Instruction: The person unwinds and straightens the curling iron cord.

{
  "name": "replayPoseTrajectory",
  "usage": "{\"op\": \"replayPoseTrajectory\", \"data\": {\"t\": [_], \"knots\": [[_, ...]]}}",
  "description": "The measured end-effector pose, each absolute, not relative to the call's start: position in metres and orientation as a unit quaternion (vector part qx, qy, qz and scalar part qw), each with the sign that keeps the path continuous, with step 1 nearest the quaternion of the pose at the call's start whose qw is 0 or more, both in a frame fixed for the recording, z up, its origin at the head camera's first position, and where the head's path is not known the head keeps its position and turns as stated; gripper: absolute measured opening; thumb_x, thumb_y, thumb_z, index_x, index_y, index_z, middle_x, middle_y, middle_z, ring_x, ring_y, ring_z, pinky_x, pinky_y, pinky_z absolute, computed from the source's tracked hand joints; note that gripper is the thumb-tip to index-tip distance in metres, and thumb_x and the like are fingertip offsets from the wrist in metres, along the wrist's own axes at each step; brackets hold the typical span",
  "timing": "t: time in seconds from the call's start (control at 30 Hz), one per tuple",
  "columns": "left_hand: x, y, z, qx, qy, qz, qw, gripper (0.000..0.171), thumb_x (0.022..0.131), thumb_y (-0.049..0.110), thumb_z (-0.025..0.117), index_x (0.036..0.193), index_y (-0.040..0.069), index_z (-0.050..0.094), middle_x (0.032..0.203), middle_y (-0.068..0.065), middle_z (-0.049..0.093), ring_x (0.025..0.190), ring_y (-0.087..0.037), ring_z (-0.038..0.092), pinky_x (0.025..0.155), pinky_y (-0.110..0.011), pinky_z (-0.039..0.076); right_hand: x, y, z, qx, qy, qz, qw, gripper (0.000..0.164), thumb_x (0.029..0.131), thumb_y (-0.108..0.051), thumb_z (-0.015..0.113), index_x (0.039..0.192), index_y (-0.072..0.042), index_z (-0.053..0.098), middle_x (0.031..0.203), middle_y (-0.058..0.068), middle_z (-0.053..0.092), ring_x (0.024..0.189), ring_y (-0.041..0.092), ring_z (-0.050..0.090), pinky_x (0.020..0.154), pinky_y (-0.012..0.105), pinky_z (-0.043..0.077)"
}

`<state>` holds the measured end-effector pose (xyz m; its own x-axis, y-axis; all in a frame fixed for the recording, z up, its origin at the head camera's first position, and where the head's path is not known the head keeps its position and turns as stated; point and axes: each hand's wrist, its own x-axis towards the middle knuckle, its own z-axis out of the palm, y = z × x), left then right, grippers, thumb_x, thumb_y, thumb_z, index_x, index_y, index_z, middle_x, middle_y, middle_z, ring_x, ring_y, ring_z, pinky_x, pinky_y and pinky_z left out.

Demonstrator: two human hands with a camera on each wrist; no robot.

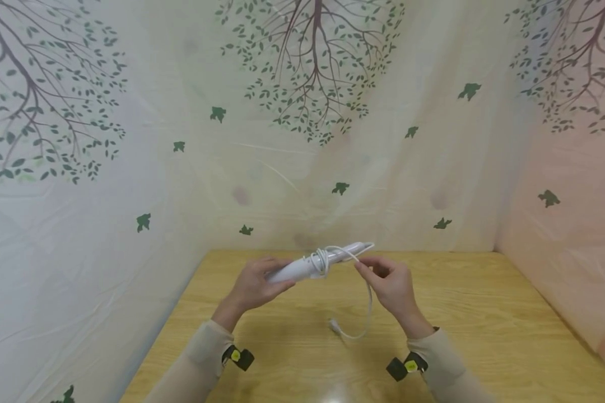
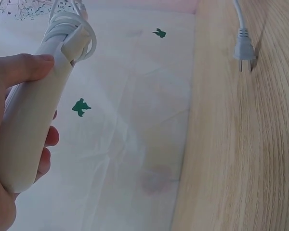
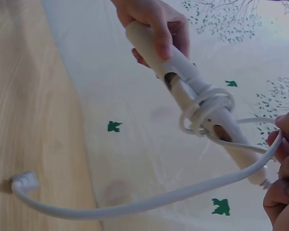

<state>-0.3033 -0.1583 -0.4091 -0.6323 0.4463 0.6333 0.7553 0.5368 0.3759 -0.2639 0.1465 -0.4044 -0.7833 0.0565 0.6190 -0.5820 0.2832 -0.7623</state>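
Note:
My left hand (image 1: 254,284) grips the thick end of a white hair-styling iron (image 1: 293,270), thumb on the near side and fingers behind. The iron is held above the table and slants up to the right. Several turns of white power cord (image 3: 202,113) wrap round its middle. With thumb and fingertips, my right hand (image 1: 394,284) pinches the cord near the iron's narrow end. From there the cord's free length hangs in a curve to a two-prong plug (image 2: 243,48), which is low over the wooden tabletop.
The wooden table (image 1: 459,313) reaches back to a pale curtain (image 1: 282,184) printed with trees and green leaves. Similar curtain walls stand at the left and right. A small camera (image 1: 242,358) is strapped to the left wrist, another camera (image 1: 397,369) to the right.

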Motion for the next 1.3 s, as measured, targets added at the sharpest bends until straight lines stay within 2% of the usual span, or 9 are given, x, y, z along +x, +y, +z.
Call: {"op": "replayPoseTrajectory", "data": {"t": [0.13, 0.33, 0.47, 0.67, 0.83, 0.97, 1.1, 1.3], "knots": [[-0.303, -0.159, -0.410, -0.363, -0.845, -0.315, 0.236, 0.038, 0.076, 0.028, 0.084, 0.110, 0.015, 0.074, 0.100, -0.002, 0.074, 0.084, -0.015, 0.068, 0.070, -0.029, 0.053, -0.265, 0.155, -0.395, 0.180, -0.774, 0.544, 0.269, 0.006, 0.085, -0.009, 0.075, 0.091, -0.008, 0.075, 0.072, 0.005, 0.067, 0.048, 0.002, 0.039, 0.042, 0.020, 0.032], [-0.301, -0.157, -0.414, -0.388, -0.834, -0.315, 0.235, 0.039, 0.075, 0.027, 0.084, 0.110, 0.015, 0.074, 0.097, -0.001, 0.074, 0.081, -0.013, 0.067, 0.069, -0.028, 0.052, -0.255, 0.163, -0.372, 0.209, -0.802, 0.479, 0.289, 0.009, 0.083, 0.003, 0.073, 0.090, -0.001, 0.073, 0.062, 0.002, 0.056, 0.048, -0.001, 0.034, 0.041, 0.020, 0.030], [-0.297, -0.155, -0.413, -0.396, -0.833, -0.315, 0.225, 0.039, 0.075, 0.026, 0.085, 0.110, 0.013, 0.074, 0.096, -0.002, 0.073, 0.081, -0.014, 0.066, 0.068, -0.026, 0.053, -0.268, 0.176, -0.377, 0.209, -0.807, 0.466, 0.296, 0.010, 0.082, 0.001, 0.074, 0.091, -0.005, 0.074, 0.060, -0.003, 0.052, 0.048, 0.000, 0.034, 0.041, 0.021, 0.029], [-0.296, -0.156, -0.411, -0.392, -0.839, -0.312, 0.212, 0.040, 0.074, 0.025, 0.085, 0.112, 0.014, 0.073, 0.099, -0.003, 0.073, 0.082, -0.014, 0.067, 0.068, -0.026, 0.053, -0.286, 0.194, -0.373, 0.193, -0.808, 0.476, 0.288, 0.005, 0.087, -0.010, 0.073, 0.092, -0.007, 0.074, 0.067, 0.003, 0.061, 0.047, 0.004, 0.038, 0.042, 0.022, 0.033], [-0.297, -0.157, -0.410, -0.403, -0.834, -0.314, 0.210, 0.041, 0.075, 0.025, 0.085, 0.113, 0.014, 0.073, 0.099, -0.003, 0.073, 0.082, -0.014, 0.067, 0.068, -0.026, 0.053, -0.299, 0.206, -0.374, 0.156, -0.826, 0.467, 0.273, 0.014, 0.090, -0.021, 0.071, 0.093, -0.008, 0.074, 0.080, 0.005, 0.068, 0.051, 0.006, 0.045, 0.044, 0.023, 0.038], [-0.298, -0.158, -0.412, -0.406, -0.829, -0.321, 0.209, 0.041, 0.075, 0.025, 0.084, 0.113, 0.014, 0.073, 0.099, -0.002, 0.073, 0.082, -0.013, 0.067, 0.068, -0.026, 0.053, -0.310, 0.213, -0.382, 0.133, -0.844, 0.452, 0.258, 0.017, 0.091, -0.023, 0.070, 0.094, -0.007, 0.074, 0.086, 0.009, 0.071, 0.063, 0.005, 0.055, 0.056, 0.019, 0.045], [-0.300, -0.158, -0.413, -0.407, -0.828, -0.324, 0.208, 0.041, 0.076, 0.024, 0.084, 0.114, 0.015, 0.073, 0.099, -0.003, 0.073, 0.081, -0.014, 0.067, 0.068, -0.026, 0.054, -0.318, 0.219, -0.395, 0.114, -0.854, 0.446, 0.243, 0.018, 0.091, -0.023, 0.070, 0.094, -0.005, 0.074, 0.090, 0.011, 0.073, 0.077, 0.003, 0.061, 0.070, 0.015, 0.048], [-0.299, -0.158, -0.414, -0.410, -0.827, -0.327, 0.204, 0.042, 0.075, 0.022, 0.085, 0.114, 0.013, 0.073, 0.100, -0.005, 0.073, 0.082, -0.015, 0.068, 0.069, -0.027, 0.054, -0.327, 0.223, -0.415, 0.111, -0.860, 0.443, 0.228, 0.019, 0.091, -0.024, 0.070, 0.093, -0.005, 0.074, 0.089, 0.010, 0.073, 0.078, 0.007, 0.062, 0.070, 0.017, 0.049]]}}
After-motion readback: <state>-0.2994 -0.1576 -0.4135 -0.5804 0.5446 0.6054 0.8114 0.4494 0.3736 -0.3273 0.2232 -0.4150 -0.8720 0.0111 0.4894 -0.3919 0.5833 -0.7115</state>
